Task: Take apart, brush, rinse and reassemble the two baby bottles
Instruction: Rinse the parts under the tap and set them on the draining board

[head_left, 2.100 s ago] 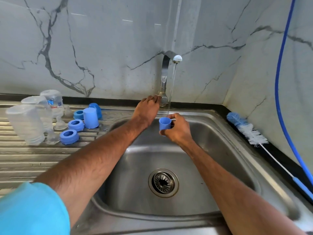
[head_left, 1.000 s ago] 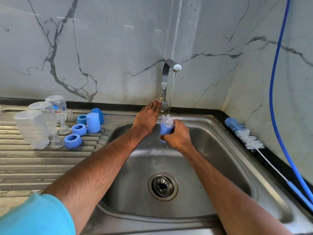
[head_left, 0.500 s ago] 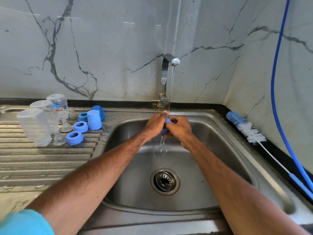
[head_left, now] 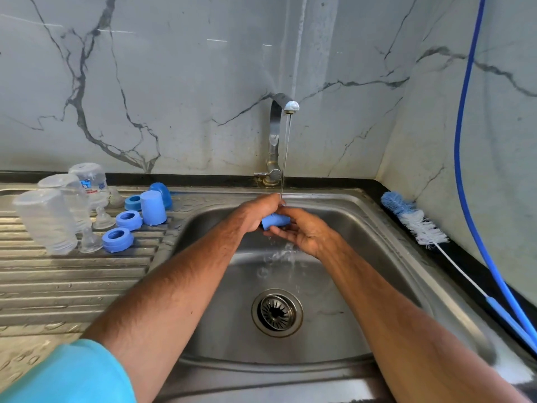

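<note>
Now | left hand, right hand grip blue cap | above sink, off walls

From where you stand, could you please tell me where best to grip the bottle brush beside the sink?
Take the bottle brush by its blue handle at the near end, from above: it lies flat, the wire stem is thin, the bristles soft.

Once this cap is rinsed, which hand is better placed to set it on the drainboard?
Probably left. The left hand grips the blue cap, and the drainboard lies on that side; the right hand, also holding it, would have to cross over.
</note>
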A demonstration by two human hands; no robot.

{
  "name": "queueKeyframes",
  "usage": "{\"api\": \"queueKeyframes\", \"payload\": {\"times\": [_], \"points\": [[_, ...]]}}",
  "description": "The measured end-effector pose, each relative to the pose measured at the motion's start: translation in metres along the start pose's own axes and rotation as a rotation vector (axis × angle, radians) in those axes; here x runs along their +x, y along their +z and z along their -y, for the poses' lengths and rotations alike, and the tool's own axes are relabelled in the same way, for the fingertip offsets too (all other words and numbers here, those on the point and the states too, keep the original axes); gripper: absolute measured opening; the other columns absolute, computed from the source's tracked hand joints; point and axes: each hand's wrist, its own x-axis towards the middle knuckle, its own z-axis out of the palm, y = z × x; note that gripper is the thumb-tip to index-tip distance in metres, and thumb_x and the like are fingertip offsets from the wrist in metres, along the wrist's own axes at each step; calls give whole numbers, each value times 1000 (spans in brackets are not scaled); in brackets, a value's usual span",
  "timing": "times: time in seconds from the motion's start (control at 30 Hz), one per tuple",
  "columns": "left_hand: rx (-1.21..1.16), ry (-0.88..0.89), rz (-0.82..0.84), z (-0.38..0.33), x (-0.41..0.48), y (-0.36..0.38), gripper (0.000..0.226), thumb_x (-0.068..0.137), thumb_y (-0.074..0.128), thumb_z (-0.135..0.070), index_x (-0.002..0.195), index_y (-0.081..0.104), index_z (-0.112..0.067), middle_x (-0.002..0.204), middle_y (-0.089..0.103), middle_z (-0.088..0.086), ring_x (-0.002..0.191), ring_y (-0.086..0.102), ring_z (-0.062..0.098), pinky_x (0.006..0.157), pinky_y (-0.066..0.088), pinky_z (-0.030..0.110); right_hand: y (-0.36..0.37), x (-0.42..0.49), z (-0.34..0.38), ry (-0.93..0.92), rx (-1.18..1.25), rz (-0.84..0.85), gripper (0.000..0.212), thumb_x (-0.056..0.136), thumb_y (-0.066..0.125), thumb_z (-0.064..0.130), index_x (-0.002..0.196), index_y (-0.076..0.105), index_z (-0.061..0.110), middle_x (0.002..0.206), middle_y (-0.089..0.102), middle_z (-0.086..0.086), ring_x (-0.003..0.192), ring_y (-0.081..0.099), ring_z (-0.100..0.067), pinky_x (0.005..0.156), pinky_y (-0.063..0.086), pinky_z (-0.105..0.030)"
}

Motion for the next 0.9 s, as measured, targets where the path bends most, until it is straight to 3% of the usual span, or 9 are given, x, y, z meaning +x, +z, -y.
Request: {"api": "queueKeyframes", "payload": {"times": [0.1,0.23,0.33,0.4,0.47,0.53,0.63,0.8,0.9], "points": [[-208,28,-108,4,-7,0,25,103,50,-30,90,61,-12,76,65,10,59,58,24,48,44,26,4,1,-2,-40,58,-75,49,85,85,19,118,62,-8,107,72,-33,83,77,-43,53,63,-29],[-286,237,-96,15,-28,1,21,100,64,-29,106,71,-11,72,70,3,47,58,9,51,47,20,-3,2,4,1,274,-71,45,99,69,36,116,60,-5,91,76,-29,67,78,-30,60,65,-33],[-231,380,-117,21,-35,6,23,99,66,-17,119,70,-6,93,74,10,64,66,11,57,56,26,-5,-1,4,94,139,-44,53,104,54,49,100,65,-3,73,75,-19,59,76,-25,54,63,-31],[-196,391,-200,18,-37,8,24,99,67,-21,119,70,-8,105,76,11,77,68,19,61,58,29,0,-4,1,150,19,4,56,105,47,50,91,68,0,71,75,-15,60,76,-23,57,63,-28],[-111,431,-238,17,-36,9,26,98,69,-25,117,70,-8,107,76,10,86,70,20,61,56,27,2,-7,1,175,1,30,54,107,42,45,92,69,1,73,75,-14,62,75,-24,59,61,-28],[4,482,-254,17,-37,6,33,96,71,-26,123,69,-7,113,75,9,100,72,22,79,60,34,-1,-7,3,182,27,52,53,110,38,42,99,69,-1,77,75,-16,66,76,-25,60,62,-28],[173,582,-274,19,-44,-2,42,95,73,-29,131,65,-8,120,73,7,109,70,21,97,56,36,-1,-6,6,180,109,98,49,110,43,39,116,65,-4,83,73,-20,73,73,-27,63,64,-32],[286,717,-219,24,-54,-31,44,78,88,-11,118,70,-8,106,75,1,89,69,11,80,54,13,-7,4,11,-2,209,24,35,98,71,24,120,64,-2,109,70,-24,78,76,-29,63,65,-37],[496,591,-137,35,-55,-49,46,75,91,-11,116,71,-9,108,74,3,91,68,17,74,51,12,-10,10,4,-218,-213,-123,41,81,87,15,115,70,-1,114,74,-22,93,76,-30,79,65,-41]]}}
